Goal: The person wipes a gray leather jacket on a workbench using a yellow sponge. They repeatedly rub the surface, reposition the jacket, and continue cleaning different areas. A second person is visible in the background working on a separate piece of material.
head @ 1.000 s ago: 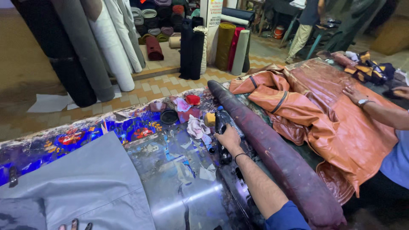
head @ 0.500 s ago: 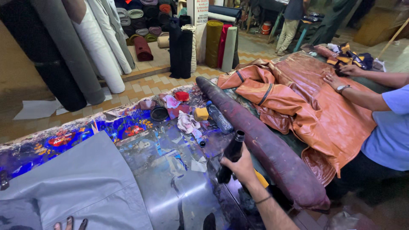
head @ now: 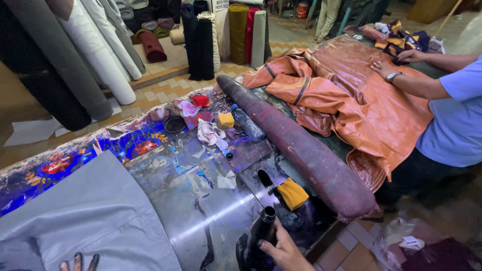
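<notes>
at frame bottom, r hand (head: 281, 248) clamped on black bottle (head: 261, 236), now pulled back from maroon roll (head: 301, 145); yellow sponge (head: 292, 193) just beyond grip. l fingertips (head: 78, 262) flat on grey sheet (head: 85, 221), open.

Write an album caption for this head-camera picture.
Right hand grips a black bottle over a glossy worktable, beside a long maroon leather roll.

Sponge (head: 292, 193) lies on table (head: 211, 200), left of roll (head: 301, 145).

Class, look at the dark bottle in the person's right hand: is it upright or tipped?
Tipped: the dark bottle leans in the right hand, neck pointing up and away.
</notes>
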`<action>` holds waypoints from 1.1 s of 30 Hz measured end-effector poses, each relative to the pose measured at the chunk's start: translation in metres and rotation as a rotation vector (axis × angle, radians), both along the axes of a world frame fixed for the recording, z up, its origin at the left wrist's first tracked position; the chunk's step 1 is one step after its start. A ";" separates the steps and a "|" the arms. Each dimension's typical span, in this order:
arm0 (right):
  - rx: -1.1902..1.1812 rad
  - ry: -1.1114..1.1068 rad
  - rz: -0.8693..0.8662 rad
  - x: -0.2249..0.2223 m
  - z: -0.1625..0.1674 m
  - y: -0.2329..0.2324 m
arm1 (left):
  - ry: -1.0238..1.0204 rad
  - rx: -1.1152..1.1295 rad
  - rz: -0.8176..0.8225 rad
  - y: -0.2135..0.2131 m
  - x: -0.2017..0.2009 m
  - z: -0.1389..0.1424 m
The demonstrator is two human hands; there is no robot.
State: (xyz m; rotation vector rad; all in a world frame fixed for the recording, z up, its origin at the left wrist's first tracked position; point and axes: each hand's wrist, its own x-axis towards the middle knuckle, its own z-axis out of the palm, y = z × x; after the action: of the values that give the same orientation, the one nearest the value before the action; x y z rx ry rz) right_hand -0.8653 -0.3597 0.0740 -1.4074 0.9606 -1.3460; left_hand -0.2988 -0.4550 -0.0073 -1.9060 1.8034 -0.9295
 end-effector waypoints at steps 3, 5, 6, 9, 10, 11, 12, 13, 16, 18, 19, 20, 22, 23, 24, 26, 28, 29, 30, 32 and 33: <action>0.024 0.085 -0.137 -0.002 0.024 0.002 | -0.001 -0.011 0.001 0.004 -0.003 -0.003; -0.002 0.107 -0.308 -0.001 0.039 0.001 | -0.001 -0.025 0.007 0.007 -0.002 -0.003; 0.018 0.165 -0.309 0.000 0.045 0.001 | 0.008 -0.039 0.007 0.008 -0.002 -0.002; 0.055 0.289 -0.336 0.000 0.055 0.000 | 0.014 -0.057 0.017 0.010 -0.004 -0.001; 0.054 0.296 -0.360 0.000 0.057 0.000 | 0.015 -0.056 0.025 0.010 -0.004 0.000; 0.055 0.301 -0.386 -0.001 0.057 0.000 | 0.013 -0.058 0.027 0.010 -0.006 0.000; 0.093 0.335 -0.407 -0.002 0.057 0.000 | 0.019 -0.061 0.037 0.010 -0.007 0.001; 0.132 0.369 -0.428 -0.004 0.057 0.001 | 0.020 -0.052 0.041 0.012 -0.008 0.000; 0.184 0.399 -0.422 -0.009 0.055 0.001 | 0.032 0.035 0.088 0.016 -0.008 0.001; 0.179 0.403 -0.423 -0.012 0.053 0.000 | 0.027 0.096 0.096 0.016 -0.006 0.004; 0.170 0.415 -0.434 -0.013 0.053 0.000 | 0.021 0.126 0.092 0.016 -0.005 0.005; 0.163 0.427 -0.444 -0.013 0.052 -0.001 | 0.016 0.159 0.087 0.016 -0.004 0.006; 0.103 0.405 -0.402 -0.014 0.049 -0.003 | -0.007 0.217 0.087 0.015 -0.002 0.008; 0.073 0.392 -0.382 -0.014 0.048 -0.004 | -0.020 0.245 0.086 0.014 -0.002 0.009; 0.081 0.433 -0.401 -0.014 0.046 -0.005 | 0.004 0.226 0.088 0.013 -0.002 0.010; 0.099 0.516 -0.439 -0.014 0.043 -0.008 | 0.053 0.189 0.093 0.011 -0.002 0.011; 0.133 0.514 -0.441 -0.014 0.041 -0.010 | 0.030 0.189 0.051 0.010 -0.002 0.013; 0.148 0.510 -0.445 -0.014 0.040 -0.010 | 0.015 0.186 0.028 0.009 -0.001 0.013; 0.082 0.523 -0.423 -0.015 0.039 -0.011 | -0.015 0.190 0.054 0.008 -0.002 0.014; -0.048 0.562 -0.375 -0.015 0.040 -0.012 | -0.065 0.202 0.107 0.007 -0.006 0.013; 0.037 0.550 -0.395 -0.016 0.041 -0.011 | -0.001 0.091 0.046 0.007 -0.008 0.012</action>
State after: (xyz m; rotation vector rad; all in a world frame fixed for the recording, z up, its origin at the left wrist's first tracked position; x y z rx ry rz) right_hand -0.8810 -0.3712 0.1145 -1.6550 1.6870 -1.2207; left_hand -0.3070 -0.4480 0.0044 -1.8824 1.7624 -0.8181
